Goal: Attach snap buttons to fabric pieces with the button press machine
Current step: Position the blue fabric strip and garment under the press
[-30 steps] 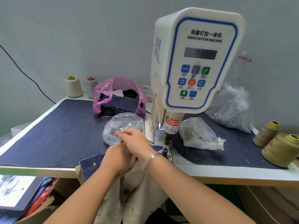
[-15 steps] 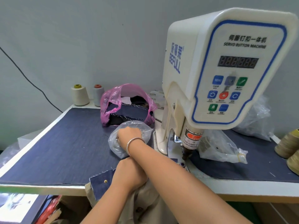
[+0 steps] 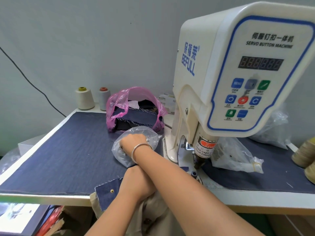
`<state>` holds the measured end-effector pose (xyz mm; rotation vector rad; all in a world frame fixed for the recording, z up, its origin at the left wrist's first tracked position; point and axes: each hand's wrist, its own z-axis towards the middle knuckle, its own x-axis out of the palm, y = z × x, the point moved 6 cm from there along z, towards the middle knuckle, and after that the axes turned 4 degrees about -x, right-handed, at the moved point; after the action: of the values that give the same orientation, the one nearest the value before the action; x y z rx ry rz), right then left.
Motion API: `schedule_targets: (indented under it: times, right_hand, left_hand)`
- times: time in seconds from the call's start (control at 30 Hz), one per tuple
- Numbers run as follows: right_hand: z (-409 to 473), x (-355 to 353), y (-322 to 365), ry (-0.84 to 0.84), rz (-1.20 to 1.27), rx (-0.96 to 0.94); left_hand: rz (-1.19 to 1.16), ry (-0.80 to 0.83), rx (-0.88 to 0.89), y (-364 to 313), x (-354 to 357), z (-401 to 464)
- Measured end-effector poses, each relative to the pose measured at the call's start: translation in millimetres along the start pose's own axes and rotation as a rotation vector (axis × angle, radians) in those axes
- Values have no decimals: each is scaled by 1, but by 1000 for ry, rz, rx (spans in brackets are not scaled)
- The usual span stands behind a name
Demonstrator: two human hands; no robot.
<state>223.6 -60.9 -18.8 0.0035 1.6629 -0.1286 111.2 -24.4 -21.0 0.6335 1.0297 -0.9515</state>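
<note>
Head view: one brass snap (image 3: 112, 190) is already set in the denim piece (image 3: 106, 195), which is held at the tabletop (image 3: 51, 198) edge by the left hand (image 3: 136, 182). Its fingers are hidden. The right hand (image 3: 133, 141) is buried in the clear bag (image 3: 136, 147) of snaps, grip unclear; pressing under the button press machine (image 3: 238, 74) is judged pending.

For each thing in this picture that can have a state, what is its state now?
Right hand: reaching into the clear bag, fingers hidden.
Clear bag of snap buttons: open, lying on the table.
Left hand: at the table edge, on the fabric; grip hidden by the right forearm.
Denim piece: hangs over the edge, one snap fitted.
Button press machine: display unlit, nothing under the punch.
Pink bag: open, holding denim pieces.
</note>
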Motion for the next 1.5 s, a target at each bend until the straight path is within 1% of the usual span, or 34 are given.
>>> schedule_targets:
  times: [0.03,0.1,0.2,0.23,0.27,0.3,0.43,0.53,0.6,0.67,0.77,0.93,1.27,1.4,1.5]
  right_hand:
    - [0,-1,0,-5,-11,-3]
    - [-1,-2,2,-21,-42,-9]
    - [-3,-4,0,-56,-115,20]
    - [-4,-5,-2,-71,-156,33]
    - [-5,-7,-4,-86,-206,48]
    - [-7,-9,-6,-94,-255,62]
    - [-17,-13,-15,-57,-378,157]
    - [-27,-19,-36,-3,-424,262]
    - [-32,-22,-55,35,-395,328]
    - [-34,-22,-64,10,-296,355]
    - [-34,-15,-61,-34,-157,329]
    - [-33,-11,-60,-142,-74,293]
    - [-29,-4,-58,-175,-52,255]
    - [-31,-6,-64,-193,13,269]
    - [-30,-4,-65,-170,47,286]
  left_hand:
    - [11,-8,24,0,4,-1]
    - [-10,82,40,-2,9,-4]
    - [-24,217,-19,6,30,-3]
    - [-23,305,-58,10,39,-4]
    - [-29,347,-97,11,41,-5]
    - [-30,353,-126,11,37,-5]
    - [-171,226,-241,17,30,-6]
    - [-261,146,-304,17,24,-7]
    - [-285,87,-260,14,22,-7]
    - [-281,51,-216,12,20,-6]
    - [-301,44,-204,12,20,-6]
    - [-320,32,-192,11,18,-7]
    - [-296,54,-191,12,22,-7]
    - [-290,57,-198,13,24,-7]
    - [-306,55,-197,12,23,-7]
